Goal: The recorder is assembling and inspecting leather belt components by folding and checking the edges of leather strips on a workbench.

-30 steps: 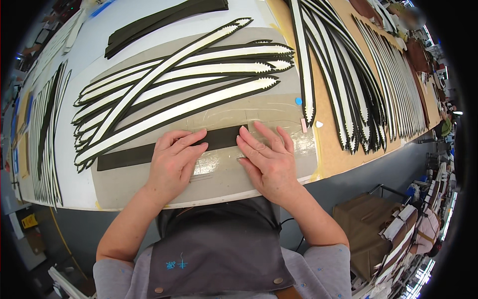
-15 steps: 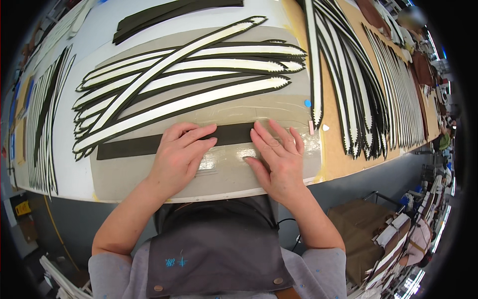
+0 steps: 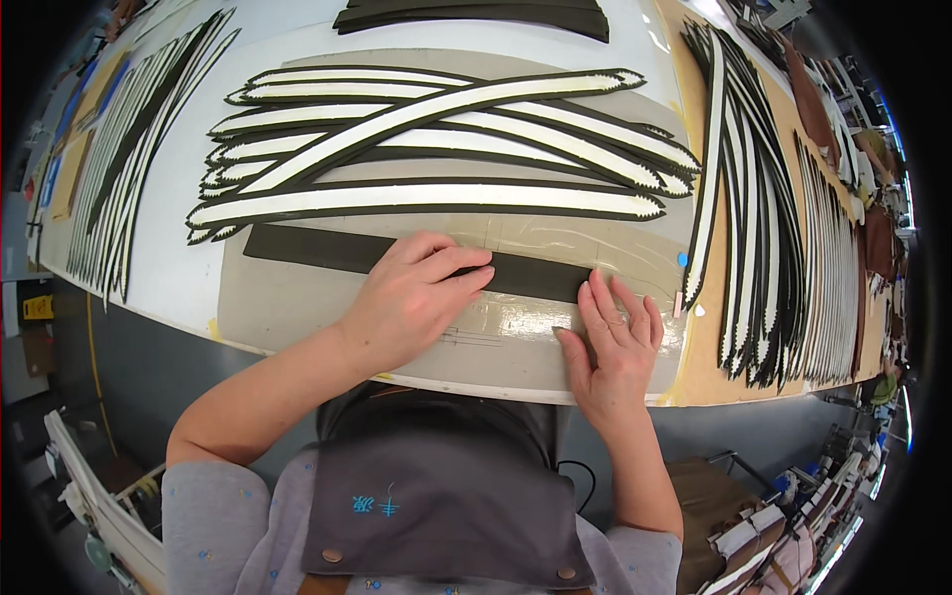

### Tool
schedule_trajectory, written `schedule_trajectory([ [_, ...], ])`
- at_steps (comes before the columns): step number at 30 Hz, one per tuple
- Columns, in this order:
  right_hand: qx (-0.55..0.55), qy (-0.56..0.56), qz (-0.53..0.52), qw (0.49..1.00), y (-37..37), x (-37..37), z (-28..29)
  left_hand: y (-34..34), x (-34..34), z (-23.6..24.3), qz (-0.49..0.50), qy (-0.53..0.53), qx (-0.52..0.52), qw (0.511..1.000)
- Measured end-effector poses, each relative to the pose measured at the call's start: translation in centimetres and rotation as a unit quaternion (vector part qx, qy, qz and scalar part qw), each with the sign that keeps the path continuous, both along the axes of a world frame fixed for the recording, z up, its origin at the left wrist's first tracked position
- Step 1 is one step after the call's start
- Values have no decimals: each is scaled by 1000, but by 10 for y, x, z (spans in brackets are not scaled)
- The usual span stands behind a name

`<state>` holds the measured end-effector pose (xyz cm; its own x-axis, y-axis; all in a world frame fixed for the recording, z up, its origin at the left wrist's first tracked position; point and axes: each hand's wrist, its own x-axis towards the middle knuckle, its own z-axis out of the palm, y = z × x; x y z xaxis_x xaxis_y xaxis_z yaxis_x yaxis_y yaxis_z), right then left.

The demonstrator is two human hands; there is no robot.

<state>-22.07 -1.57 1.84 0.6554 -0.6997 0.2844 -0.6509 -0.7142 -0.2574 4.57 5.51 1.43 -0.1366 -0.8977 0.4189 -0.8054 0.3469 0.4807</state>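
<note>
A flat black strip [image 3: 543,276] lies lengthwise on a greyish mat [image 3: 297,293] near the front of the table. My left hand [image 3: 416,297] rests across the strip's middle. Its fingers reach over the strip toward the right, thumb and forefinger close together on top of it. At the strip's right end is my right hand [image 3: 617,347], fingers stretched, the fingertips touching that end and the thumb apart on the mat. Just beyond lies a pile of black-edged white strips [image 3: 436,199] with jagged pointed ends, one crossing the others at a slant.
More black-and-white strips [image 3: 759,228] lie fanned out on brown board at the right, with another row [image 3: 129,169] at the left. Dark strips [image 3: 476,18] are stacked at the far edge. A blue disc [image 3: 682,260] and a small pink piece [image 3: 678,303] lie by the mat's right edge.
The whole view has turned, so table and strips sit farther right and tilted. Both hands stay on the black strip in nearly the same places.
</note>
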Motion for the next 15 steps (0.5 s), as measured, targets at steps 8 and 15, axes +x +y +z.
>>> schedule_trajectory([
  [8,1,8,-2,1000,0,0,2,-3,-2,-4,17,-27,-8,999],
  [15,5,8,-2,1000,1,0,3,-4,-2,-5,19,-28,-6,999],
])
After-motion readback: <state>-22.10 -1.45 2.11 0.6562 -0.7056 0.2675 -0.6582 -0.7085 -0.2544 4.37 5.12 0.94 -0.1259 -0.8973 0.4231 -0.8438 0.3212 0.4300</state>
